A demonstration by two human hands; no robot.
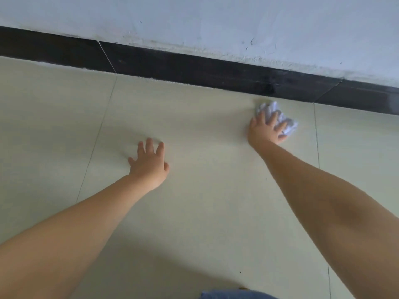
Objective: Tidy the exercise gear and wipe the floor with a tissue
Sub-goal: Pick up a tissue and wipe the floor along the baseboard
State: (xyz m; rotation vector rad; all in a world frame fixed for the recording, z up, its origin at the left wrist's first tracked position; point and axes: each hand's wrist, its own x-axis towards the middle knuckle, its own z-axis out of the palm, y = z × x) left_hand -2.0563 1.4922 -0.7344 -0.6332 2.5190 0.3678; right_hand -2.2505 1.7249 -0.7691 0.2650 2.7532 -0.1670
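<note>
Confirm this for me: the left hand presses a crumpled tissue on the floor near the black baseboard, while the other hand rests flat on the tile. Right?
Not quite. The head view shows the right hand pressing the crumpled tissue on the floor near the black baseboard; the left hand rests flat on the tile, fingers spread.

Soft daylight, slight blur, wide-angle bowing.

Black skirting board [194, 70] ran diagonally from upper left down to right edge of frame; pale wall [216, 22] above it, paint cracked and scuffed near upper right; strip of blue denim [233, 295] showed at bottom centre.
</note>
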